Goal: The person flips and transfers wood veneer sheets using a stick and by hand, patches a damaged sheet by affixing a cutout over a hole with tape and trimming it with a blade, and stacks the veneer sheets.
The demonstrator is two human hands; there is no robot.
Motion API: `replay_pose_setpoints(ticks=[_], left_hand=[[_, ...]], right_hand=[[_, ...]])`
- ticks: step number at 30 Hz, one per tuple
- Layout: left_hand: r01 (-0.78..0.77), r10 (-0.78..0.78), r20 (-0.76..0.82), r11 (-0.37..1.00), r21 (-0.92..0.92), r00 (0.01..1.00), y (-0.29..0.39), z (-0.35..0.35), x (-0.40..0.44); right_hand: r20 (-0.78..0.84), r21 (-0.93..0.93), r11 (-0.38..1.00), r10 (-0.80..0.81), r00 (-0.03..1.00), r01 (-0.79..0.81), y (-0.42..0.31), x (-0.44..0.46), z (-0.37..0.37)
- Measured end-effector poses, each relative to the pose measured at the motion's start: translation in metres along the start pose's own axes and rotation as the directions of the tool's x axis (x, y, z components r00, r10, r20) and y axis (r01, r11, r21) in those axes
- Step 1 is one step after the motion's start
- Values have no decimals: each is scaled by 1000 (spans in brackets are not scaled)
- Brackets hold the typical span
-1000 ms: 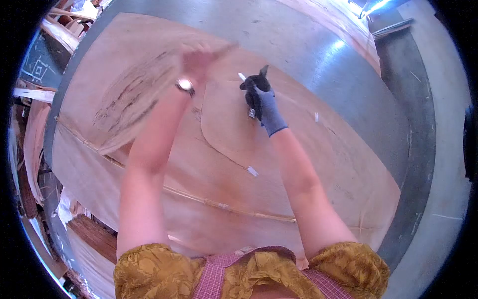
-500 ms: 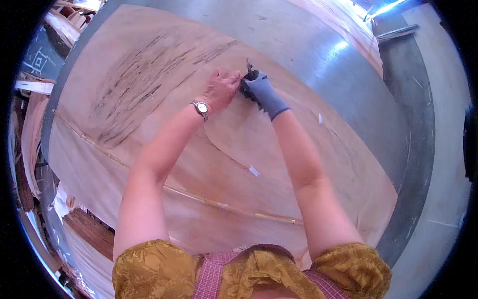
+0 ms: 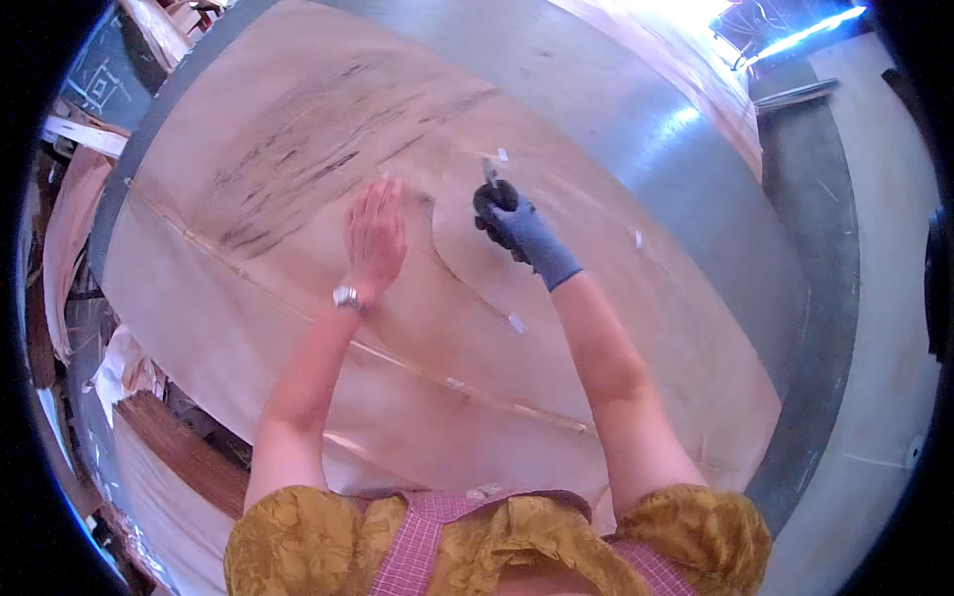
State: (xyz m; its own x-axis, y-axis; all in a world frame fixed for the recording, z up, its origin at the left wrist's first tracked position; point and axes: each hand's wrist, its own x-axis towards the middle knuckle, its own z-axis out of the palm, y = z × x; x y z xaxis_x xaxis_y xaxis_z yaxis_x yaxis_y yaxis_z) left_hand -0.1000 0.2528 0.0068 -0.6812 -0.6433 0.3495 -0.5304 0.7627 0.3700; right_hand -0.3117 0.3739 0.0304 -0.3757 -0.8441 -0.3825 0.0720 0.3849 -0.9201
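Note:
A large, thin wood veneer sheet (image 3: 616,328) with dark streaks (image 3: 308,159) covers the table under both hands. My left hand (image 3: 376,236), bare with a wristwatch (image 3: 346,297), lies flat on the sheet, fingers stretched out. My right hand (image 3: 509,221), in a grey-and-black glove, is closed around a small tool (image 3: 489,171) whose metal tip pokes out ahead of the fist; its exact kind is unclear. Just beyond the tip sits a small white tape piece (image 3: 503,155). Another tape piece (image 3: 517,324) marks the end of a curved seam between the hands.
Strips of tape (image 3: 639,239) dot the sheet, and a long yellowish band (image 3: 467,389) crosses its near part. Bare grey metal tabletop (image 3: 646,89) shows beyond the sheet. Stacked veneer and brown scraps (image 3: 179,447) lie at the left, below table height.
My left hand has moved left and flattened away from the right hand. My right hand has drawn slightly nearer with the tool. A white tape piece now shows where the hands were.

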Motion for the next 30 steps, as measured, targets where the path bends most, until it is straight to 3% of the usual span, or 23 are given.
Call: replay_pose_setpoints(ticks=[2, 5, 7, 9, 12, 15, 19, 20, 23, 24, 25, 26, 28, 30], left_hand=[[-37, 33, 32, 990, 138, 999, -8, -11, -31], [-1, -6, 63, 995, 103, 998, -16, -3, -38], [4, -7, 31, 995, 99, 1000, -15, -2, -39], [4, -4, 3, 996, 91, 1000, -15, -3, -39], [7, -6, -9, 997, 83, 1000, -16, -3, -40], [-8, 8, -1, 994, 105, 1000, -17, 1, -42], [-14, 17, -33, 996, 92, 999, -21, 9, -43], [-8, 12, -44, 996, 84, 999, -24, 4, -42], [77, -34, 224, 980, -185, 974, -42, -25, -29], [63, -28, 195, 982, -176, 980, -60, -40, -21], [48, -20, 168, 985, -165, 986, -86, -59, -9], [24, -3, 136, 988, -153, 991, -115, -75, 5], [145, -141, -70, 987, 61, 988, -195, -58, 15], [241, -306, 253, 936, 257, 918, -216, -119, 32]], right_hand=[[61, -72, 997, 4, 998, 1, -17, -3, 26], [62, -121, 991, -52, 997, 59, -10, 18, 61], [39, -316, 943, -94, 995, 102, 20, 45, 69], [-13, -536, 836, -146, 989, 117, 33, 58, 71], [-75, -877, 473, -299, 951, 80, 17, 47, 78], [-190, -909, 406, -219, 957, -88, -18, 5, 77], [-361, -804, 540, -111, 926, -249, 10, -6, 61], [-378, -827, 520, -230, 897, -214, 14, -11, 68], [-619, -686, 653, -289, 730, -322, 25, -28, 90], [-606, -695, 672, -355, 712, -257, 22, -43, 107], [-595, -701, 687, -416, 688, -191, 20, -61, 127], [-598, -671, 716, -371, 710, -192, 16, -77, 151], [-608, -597, 788, -321, 726, -152, 15, -109, 197], [-609, -461, 887, -324, 724, 9, 36, -126, 245]])
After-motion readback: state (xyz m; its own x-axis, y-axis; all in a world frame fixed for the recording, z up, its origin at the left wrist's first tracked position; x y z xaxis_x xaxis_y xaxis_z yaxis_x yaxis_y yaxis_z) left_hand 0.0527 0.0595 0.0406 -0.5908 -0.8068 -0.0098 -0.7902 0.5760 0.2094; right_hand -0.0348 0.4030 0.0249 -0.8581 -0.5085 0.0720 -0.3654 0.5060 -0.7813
